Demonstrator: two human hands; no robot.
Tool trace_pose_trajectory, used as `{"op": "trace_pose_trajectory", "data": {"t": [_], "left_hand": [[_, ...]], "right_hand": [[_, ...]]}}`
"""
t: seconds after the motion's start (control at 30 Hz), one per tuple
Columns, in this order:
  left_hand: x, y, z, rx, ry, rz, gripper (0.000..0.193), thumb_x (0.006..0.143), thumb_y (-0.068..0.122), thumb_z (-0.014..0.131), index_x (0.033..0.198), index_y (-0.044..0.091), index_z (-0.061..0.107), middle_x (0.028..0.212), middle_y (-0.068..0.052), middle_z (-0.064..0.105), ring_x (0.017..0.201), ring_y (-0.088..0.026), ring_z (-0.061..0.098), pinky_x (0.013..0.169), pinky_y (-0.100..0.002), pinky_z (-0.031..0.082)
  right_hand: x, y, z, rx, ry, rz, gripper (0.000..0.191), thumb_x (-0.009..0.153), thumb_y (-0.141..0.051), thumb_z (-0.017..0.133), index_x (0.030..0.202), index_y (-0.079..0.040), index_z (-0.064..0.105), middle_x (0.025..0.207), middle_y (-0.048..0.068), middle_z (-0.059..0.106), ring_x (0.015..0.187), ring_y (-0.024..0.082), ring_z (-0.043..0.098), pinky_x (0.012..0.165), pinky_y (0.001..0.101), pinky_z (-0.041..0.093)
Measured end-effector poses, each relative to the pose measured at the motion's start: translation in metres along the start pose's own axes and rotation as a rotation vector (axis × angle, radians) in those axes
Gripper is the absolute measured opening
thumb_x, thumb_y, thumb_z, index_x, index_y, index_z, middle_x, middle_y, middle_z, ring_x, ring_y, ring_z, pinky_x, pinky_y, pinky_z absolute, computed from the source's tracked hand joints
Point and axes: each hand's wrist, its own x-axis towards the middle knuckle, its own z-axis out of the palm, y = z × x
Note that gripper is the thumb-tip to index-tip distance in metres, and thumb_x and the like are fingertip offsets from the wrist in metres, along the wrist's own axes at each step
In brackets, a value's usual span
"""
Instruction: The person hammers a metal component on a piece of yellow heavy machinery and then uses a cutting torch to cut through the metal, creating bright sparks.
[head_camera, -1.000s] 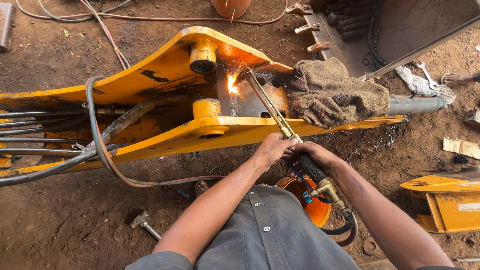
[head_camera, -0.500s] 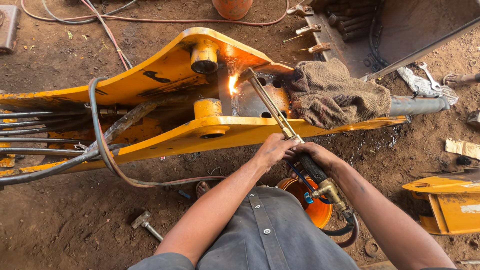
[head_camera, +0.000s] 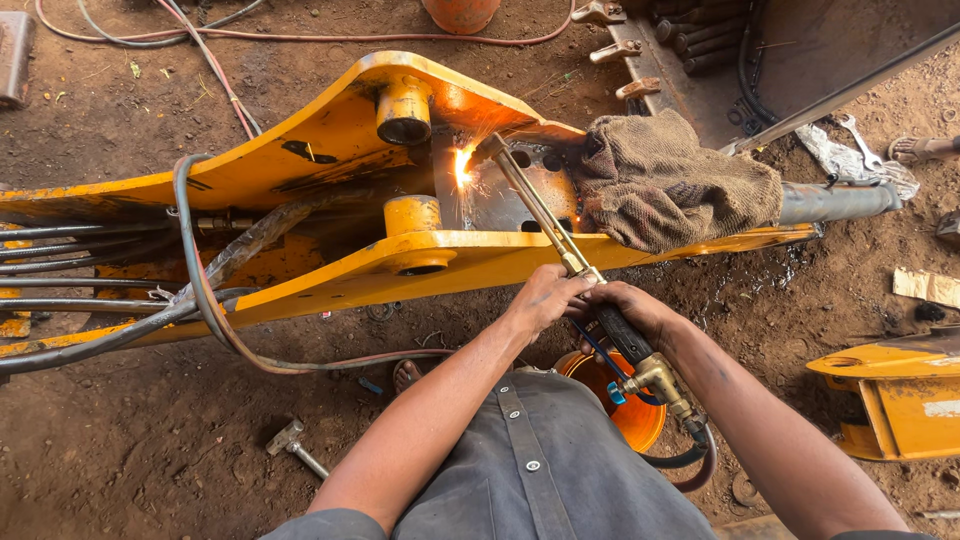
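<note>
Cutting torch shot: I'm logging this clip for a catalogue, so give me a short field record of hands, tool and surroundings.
left hand: grips the torch at the front of its handle
right hand: grips the black handle behind it
torch tip: at the yellow arm, with flame and sparks
cloth: draped over the arm, right of the flame
hammer: on the dirt, lower left
hoses: run from the torch's rear valves

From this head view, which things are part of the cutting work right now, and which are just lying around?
In use:
left hand and right hand, both gripping the cutting torch
flame and sparks at its tip
yellow excavator arm being cut
torch hoses

Lying about:
brown rag draped on the arm
hammer on the dirt
wrench
orange bucket
</note>
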Motion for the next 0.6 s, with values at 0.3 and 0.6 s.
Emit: {"op": "trace_pose_trajectory", "data": {"t": [0.3,0.6], "left_hand": [[-0.0052,-0.0008,0.0007,0.012,0.001,0.011,0.037,0.098,0.027,0.063,0.115,-0.005,0.069,0.099,-0.017,0.075,0.085,-0.023,0.076,0.079,-0.035,0.063],[-0.0074,0.0029,0.0021,0.024,0.014,-0.022,0.037,0.098,0.027,0.062,0.116,-0.005,0.069,0.100,-0.017,0.074,0.085,-0.023,0.076,0.079,-0.035,0.064]], "right_hand": [[-0.0017,0.0022,0.0027,0.011,-0.007,0.006,0.042,0.095,-0.028,0.050,0.117,0.006,0.057,0.090,0.022,0.072,0.064,0.032,0.075,0.048,0.0408,0.064],[-0.0028,0.0044,0.0026,0.019,0.001,0.016,0.044,0.098,-0.031,0.050,0.122,0.006,0.056,0.094,0.024,0.071,0.065,0.030,0.075,0.049,0.0389,0.064]]}}
